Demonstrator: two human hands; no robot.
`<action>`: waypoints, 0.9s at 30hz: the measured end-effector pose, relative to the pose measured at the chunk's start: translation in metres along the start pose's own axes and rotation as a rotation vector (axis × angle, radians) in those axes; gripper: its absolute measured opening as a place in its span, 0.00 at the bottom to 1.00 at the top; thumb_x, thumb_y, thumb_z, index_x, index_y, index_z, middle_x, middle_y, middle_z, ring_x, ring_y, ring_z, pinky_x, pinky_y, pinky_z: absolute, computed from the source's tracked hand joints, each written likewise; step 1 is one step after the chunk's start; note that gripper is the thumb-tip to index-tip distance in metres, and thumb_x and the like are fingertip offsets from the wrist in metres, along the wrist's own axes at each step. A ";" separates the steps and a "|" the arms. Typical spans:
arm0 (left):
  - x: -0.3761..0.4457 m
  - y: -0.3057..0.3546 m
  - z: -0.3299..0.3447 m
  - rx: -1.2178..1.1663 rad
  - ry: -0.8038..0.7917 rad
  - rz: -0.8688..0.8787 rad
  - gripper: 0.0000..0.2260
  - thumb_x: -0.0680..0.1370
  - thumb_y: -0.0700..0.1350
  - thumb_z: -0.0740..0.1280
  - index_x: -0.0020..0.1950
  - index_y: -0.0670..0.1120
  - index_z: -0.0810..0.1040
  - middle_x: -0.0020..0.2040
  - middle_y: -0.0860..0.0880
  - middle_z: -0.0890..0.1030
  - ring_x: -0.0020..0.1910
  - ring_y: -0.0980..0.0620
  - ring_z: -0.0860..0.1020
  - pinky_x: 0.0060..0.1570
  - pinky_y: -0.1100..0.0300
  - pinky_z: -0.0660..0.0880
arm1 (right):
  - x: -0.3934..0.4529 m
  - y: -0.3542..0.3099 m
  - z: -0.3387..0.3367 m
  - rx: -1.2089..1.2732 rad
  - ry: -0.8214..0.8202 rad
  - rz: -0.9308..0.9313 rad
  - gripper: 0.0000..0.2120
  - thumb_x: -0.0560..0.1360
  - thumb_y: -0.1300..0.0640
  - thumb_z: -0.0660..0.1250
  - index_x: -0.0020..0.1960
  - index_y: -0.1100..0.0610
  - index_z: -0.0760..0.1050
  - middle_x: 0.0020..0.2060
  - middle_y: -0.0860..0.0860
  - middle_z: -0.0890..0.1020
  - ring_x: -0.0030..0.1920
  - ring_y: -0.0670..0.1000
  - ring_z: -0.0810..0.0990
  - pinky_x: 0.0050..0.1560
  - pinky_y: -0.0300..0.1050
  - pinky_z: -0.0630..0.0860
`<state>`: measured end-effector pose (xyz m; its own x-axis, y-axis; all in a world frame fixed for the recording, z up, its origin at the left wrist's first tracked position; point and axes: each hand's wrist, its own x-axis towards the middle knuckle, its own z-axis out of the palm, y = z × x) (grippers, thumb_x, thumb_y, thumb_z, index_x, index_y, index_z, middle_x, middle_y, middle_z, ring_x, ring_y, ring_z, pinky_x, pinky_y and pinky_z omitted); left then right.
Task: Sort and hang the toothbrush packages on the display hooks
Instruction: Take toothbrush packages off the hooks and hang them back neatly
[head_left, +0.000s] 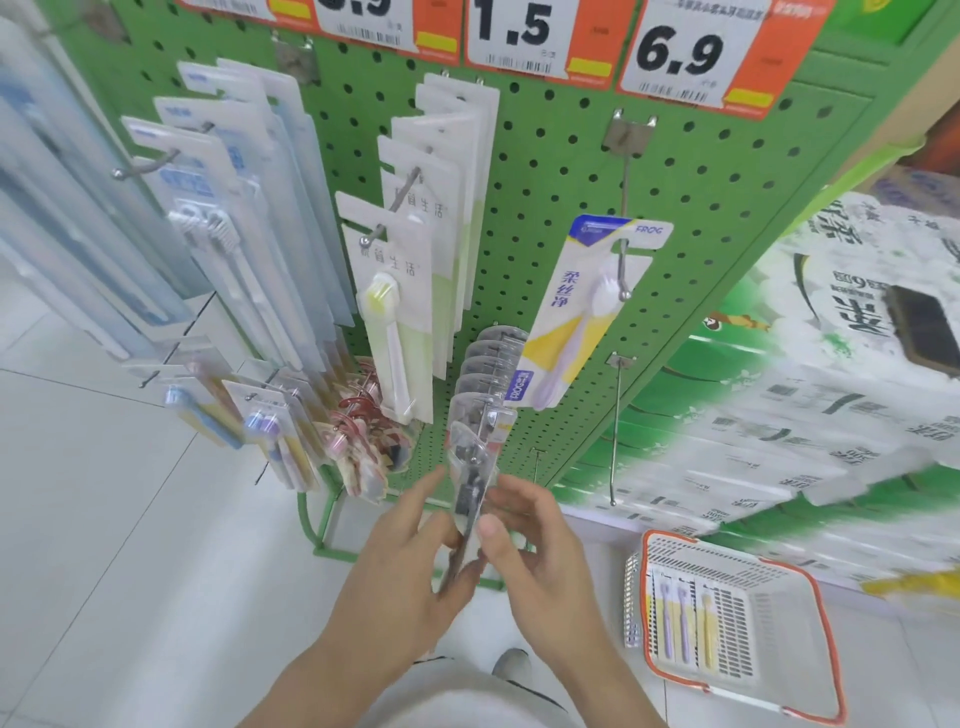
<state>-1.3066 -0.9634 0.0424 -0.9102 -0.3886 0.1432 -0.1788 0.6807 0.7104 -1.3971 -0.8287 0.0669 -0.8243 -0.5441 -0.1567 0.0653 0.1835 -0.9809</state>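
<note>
A clear toothbrush package hangs at the front of a row of like packages on a low hook. My left hand holds its lower part from the left, and my right hand pinches it from the right, thumb on its front. Above, a yellow and white Frog toothbrush package hangs alone on a long hook. Stacks of white and green packages and pale blue packages fill the hooks to the left. A white basket with an orange rim on the floor holds a few toothbrush packages.
The green pegboard carries price tags along its top. A bare hook juts out at lower right. Small toothbrush packs hang low on the left. Stacked tissue packs stand to the right. The floor is white tile.
</note>
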 end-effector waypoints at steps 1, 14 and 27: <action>-0.001 -0.001 0.002 0.002 -0.014 0.009 0.10 0.73 0.58 0.65 0.44 0.53 0.73 0.77 0.49 0.68 0.66 0.56 0.73 0.55 0.59 0.72 | 0.000 0.002 0.002 0.015 -0.035 0.018 0.29 0.70 0.37 0.73 0.66 0.47 0.73 0.59 0.40 0.82 0.63 0.43 0.79 0.49 0.42 0.82; 0.001 0.001 -0.015 -0.131 -0.007 -0.163 0.15 0.75 0.62 0.68 0.60 0.62 0.71 0.66 0.77 0.67 0.65 0.75 0.67 0.61 0.64 0.71 | 0.017 0.015 0.007 0.088 0.025 -0.026 0.09 0.79 0.47 0.69 0.53 0.50 0.83 0.40 0.60 0.84 0.39 0.54 0.81 0.40 0.57 0.77; 0.035 -0.001 -0.012 -0.098 0.020 -0.100 0.19 0.80 0.47 0.69 0.70 0.55 0.73 0.62 0.67 0.70 0.60 0.75 0.67 0.59 0.82 0.59 | 0.039 0.044 0.017 0.059 0.022 0.100 0.09 0.82 0.54 0.64 0.56 0.46 0.82 0.46 0.57 0.87 0.47 0.66 0.84 0.52 0.70 0.79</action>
<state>-1.3337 -0.9858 0.0550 -0.8818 -0.4646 0.0812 -0.2301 0.5740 0.7859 -1.4172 -0.8560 0.0160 -0.8241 -0.5071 -0.2524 0.1807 0.1869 -0.9656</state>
